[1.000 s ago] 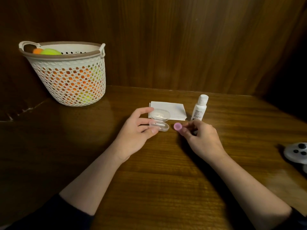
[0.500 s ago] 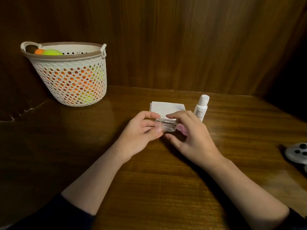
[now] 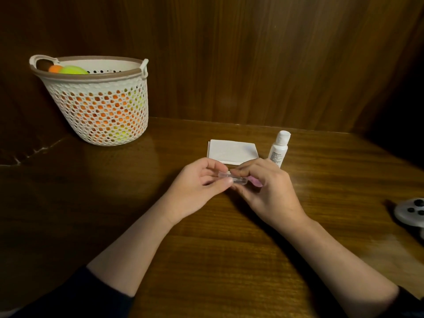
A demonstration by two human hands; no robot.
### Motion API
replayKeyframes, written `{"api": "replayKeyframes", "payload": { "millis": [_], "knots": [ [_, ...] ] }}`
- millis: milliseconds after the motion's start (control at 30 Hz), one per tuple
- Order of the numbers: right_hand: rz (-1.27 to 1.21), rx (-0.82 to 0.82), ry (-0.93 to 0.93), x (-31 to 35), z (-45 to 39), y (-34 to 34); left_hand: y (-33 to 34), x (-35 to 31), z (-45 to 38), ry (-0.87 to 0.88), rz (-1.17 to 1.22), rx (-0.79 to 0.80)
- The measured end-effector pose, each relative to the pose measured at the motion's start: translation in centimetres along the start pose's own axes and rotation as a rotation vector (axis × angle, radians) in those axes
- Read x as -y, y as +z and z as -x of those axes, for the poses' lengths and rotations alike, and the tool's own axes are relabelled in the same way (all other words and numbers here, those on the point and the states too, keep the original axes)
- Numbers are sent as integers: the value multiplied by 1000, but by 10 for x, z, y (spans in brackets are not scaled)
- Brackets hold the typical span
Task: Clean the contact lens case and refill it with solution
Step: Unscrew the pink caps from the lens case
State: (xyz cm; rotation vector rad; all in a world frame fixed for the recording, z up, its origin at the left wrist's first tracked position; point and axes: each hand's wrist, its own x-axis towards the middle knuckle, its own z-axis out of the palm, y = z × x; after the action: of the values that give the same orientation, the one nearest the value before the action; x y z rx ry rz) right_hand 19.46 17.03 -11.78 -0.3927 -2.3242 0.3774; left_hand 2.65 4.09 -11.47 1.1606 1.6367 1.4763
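head view, looking down at my two hands meeting over the wooden table (image 3: 206,260), with the folded white tissue (image 3: 231,151) as my landmark. just in front of the tissue, nearer me, i hold the clear contact lens case (image 3: 231,179): my left hand (image 3: 197,187) pinches its left end between thumb and curled fingers, and my right hand (image 3: 266,191) curls over its right end, fingertips pressing on the top. something small and pink (image 3: 257,181) shows under my right fingers beside the case, but i cannot tell what it is or whether i am gripping it. right of the tissue, almost touching its corner, the white solution bottle (image 3: 280,149) stands upright with its cap on. far left of the tissue sits a white mesh basket (image 3: 101,106) with orange and yellow-green balls inside; far right of it, at the table's edge, lies a grey controller (image 3: 410,211). as i judge it, the task is barely begun: the tissue looks unused, the bottle is unopened, and wiping and refilling both remain to be done.
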Motion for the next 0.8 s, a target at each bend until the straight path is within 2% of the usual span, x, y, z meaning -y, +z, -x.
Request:
{"api": "replayKeyframes", "payload": {
  "millis": [133,233,300,467,700,800],
  "knots": [
    [-27,44,-2,-1,0,2,2,-2,2,23,-127,-64],
    [2,149,229,-5,1,3,-5,-2,1,17,-387,-232],
    [43,162,363,-8,1,3,-12,-2,0,20,-483,-333],
    [188,143,497,-9,-2,3,-19,3,0,-28,-653,-442],
    [102,166,464,-7,-2,4,-21,7,-1,-83,-787,-435],
    [27,218,397,-5,-2,2,-18,5,1,-2,-785,-401]
  ]
}}
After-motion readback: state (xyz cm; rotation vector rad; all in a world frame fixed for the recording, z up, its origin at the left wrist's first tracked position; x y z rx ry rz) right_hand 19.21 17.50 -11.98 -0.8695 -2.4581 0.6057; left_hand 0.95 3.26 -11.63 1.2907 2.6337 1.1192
